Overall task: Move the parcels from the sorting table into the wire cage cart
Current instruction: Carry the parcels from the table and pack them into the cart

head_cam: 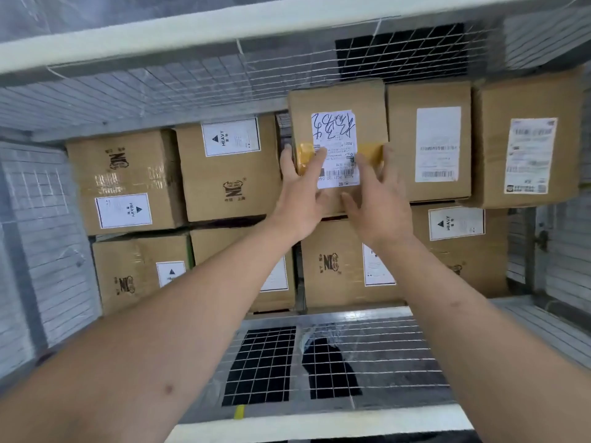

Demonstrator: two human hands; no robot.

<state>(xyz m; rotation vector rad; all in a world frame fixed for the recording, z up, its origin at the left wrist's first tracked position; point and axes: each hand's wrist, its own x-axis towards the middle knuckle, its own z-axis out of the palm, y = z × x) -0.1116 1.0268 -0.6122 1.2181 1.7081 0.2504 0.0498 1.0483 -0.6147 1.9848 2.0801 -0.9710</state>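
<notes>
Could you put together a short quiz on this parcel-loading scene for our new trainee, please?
1. True or false: both hands lie on the box with the handwritten label.
2. Multiple choice: the word printed on the triangle label of the far-left box is A) FRAGILE, B) HEAVY, C) URGENT.
3. Short answer: what forms the walls of the cart that holds the boxes?

Key
1. True: the left hand and the right hand both rest on its top face, fingers spread across the label and yellow tape.
2. B.
3. Wire mesh.
</notes>
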